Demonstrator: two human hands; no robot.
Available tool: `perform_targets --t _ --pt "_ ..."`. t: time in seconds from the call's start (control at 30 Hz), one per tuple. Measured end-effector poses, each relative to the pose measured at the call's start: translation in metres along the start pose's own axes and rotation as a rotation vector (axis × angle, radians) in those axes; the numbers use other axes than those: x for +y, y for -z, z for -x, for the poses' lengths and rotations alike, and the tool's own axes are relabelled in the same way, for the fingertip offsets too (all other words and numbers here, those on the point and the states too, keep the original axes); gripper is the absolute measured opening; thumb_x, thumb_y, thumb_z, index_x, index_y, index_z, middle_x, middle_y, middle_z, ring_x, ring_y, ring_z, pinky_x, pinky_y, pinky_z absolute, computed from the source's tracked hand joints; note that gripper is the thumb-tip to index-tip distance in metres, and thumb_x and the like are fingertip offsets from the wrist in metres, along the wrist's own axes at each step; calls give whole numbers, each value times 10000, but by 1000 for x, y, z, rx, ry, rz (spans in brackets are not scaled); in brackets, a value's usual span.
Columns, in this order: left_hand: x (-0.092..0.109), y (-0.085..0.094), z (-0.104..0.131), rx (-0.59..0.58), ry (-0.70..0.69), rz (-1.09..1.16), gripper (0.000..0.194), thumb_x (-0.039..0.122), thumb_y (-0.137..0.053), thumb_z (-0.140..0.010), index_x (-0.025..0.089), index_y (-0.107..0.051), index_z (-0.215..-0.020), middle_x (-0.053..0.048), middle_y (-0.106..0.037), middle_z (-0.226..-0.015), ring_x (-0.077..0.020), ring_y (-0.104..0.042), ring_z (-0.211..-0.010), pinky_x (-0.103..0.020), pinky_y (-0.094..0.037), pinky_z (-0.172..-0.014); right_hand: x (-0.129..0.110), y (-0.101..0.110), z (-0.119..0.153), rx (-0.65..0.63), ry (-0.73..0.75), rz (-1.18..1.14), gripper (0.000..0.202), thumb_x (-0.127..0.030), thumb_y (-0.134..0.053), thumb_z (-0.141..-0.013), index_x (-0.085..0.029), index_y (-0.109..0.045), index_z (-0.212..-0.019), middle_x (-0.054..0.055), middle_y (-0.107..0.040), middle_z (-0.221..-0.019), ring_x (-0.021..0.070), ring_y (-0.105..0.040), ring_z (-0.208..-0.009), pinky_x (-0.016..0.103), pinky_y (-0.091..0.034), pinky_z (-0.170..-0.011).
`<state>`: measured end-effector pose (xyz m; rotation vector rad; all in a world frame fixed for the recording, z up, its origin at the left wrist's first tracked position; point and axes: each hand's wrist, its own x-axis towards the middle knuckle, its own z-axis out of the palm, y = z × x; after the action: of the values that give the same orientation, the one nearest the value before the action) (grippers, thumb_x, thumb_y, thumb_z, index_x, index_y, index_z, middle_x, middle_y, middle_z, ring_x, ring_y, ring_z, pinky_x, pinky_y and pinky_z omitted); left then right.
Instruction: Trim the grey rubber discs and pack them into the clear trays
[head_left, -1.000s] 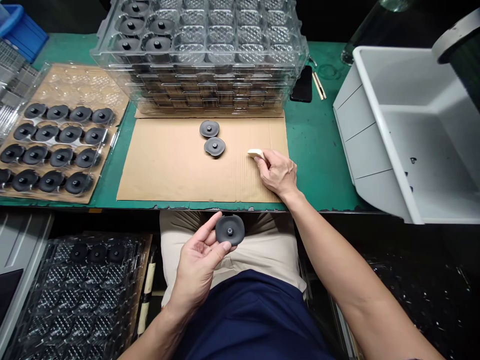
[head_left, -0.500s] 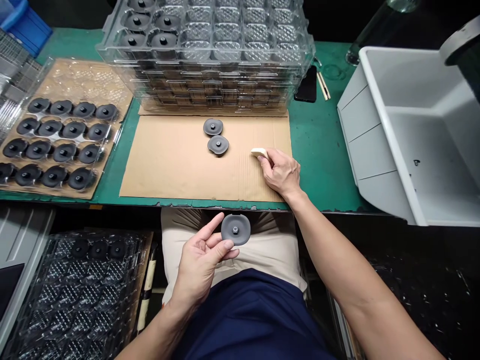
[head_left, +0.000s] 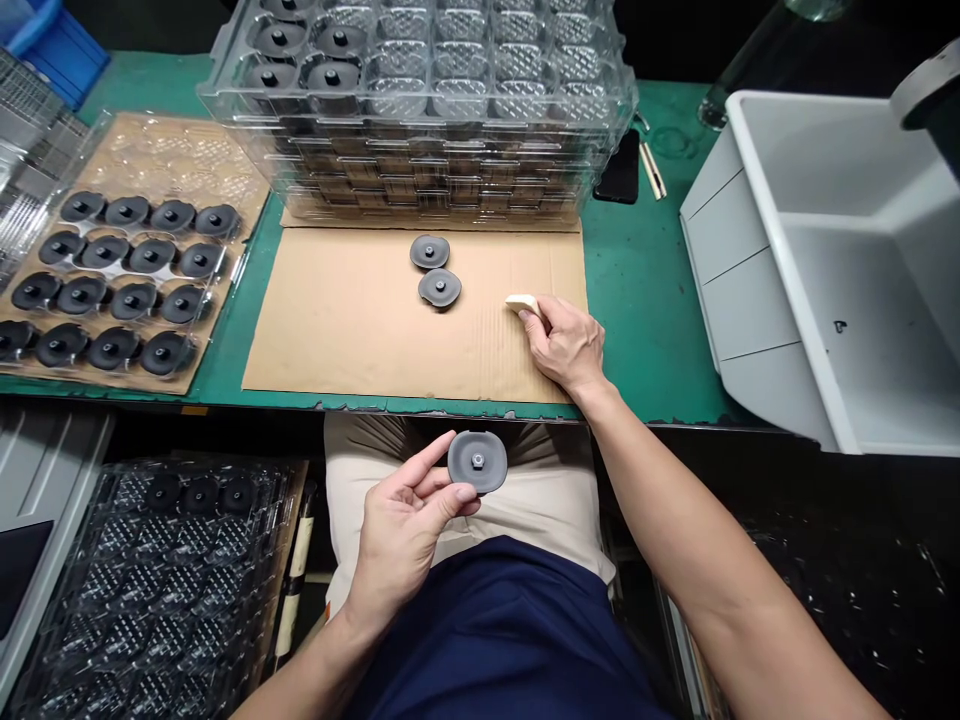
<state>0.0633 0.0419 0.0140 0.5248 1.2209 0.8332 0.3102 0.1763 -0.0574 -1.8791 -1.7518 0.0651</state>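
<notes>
My left hand [head_left: 416, 515] pinches a dark grey rounded disc with a central stud [head_left: 478, 462] by its left edge, over my lap just off the table's front edge. The disc's studded face is turned up toward me. Resting on the right part of the cardboard sheet [head_left: 345, 330], my right hand [head_left: 566, 340] is closed around a cream-coloured flat piece [head_left: 522, 303]; most of that piece is hidden in the fingers. Two similar dark discs, an upper one [head_left: 430, 252] and a lower one [head_left: 439, 288], lie on the cardboard, touching or nearly so.
Stacked clear trays [head_left: 420, 130] stand behind the cardboard, some cells holding discs. A tray of discs [head_left: 135, 300] lies at left. At right are a grey bin [head_left: 780, 300] and a black phone [head_left: 619, 170]. More trays [head_left: 150, 590] sit low at left.
The disc in my left hand has tilted slightly and shifted a little to the right. My right hand keeps its place on the cardboard. The whole view has shifted slightly.
</notes>
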Motion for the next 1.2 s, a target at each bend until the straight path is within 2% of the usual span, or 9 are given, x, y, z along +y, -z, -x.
perform_targets --t 0.37,0.63,0.93,1.2 --pt "-1 1 1 -27 -18 -2 685 248 -912 -729 125 -670 -1358 -42 -790 -792 -154 -737 -677 -262 -648 -711 0 1 0 -24 4 6 242 -379 -536 -1031 -223 -693 -935 26 -693 -885 174 -572 -761 287 -269 -602" --pt "-1 2 -1 -72 -8 81 644 206 -911 -736 151 -674 -1332 -73 -814 -898 -168 -753 -721 -288 -670 -710 0 1 0 -13 2 -7 232 -373 -549 -1020 -226 -693 -913 17 -687 -867 165 -562 -744 284 -270 -601" --pt "7 -1 -2 -76 82 177 646 214 -967 -649 135 -720 -1240 -82 -810 -915 -159 -748 -648 -233 -655 -620 0 0 0 -13 1 10 242 -378 -554 -1026 -222 -657 -872 11 -666 -837 153 -544 -723 285 -251 -594" --pt "7 1 -4 -127 125 200 607 193 -950 -680 161 -715 -1240 -92 -812 -981 -158 -758 -667 -217 -649 -636 1 0 0 -10 1 2 248 -384 -552 -1026 -224 -668 -877 13 -664 -834 154 -542 -720 286 -260 -592"
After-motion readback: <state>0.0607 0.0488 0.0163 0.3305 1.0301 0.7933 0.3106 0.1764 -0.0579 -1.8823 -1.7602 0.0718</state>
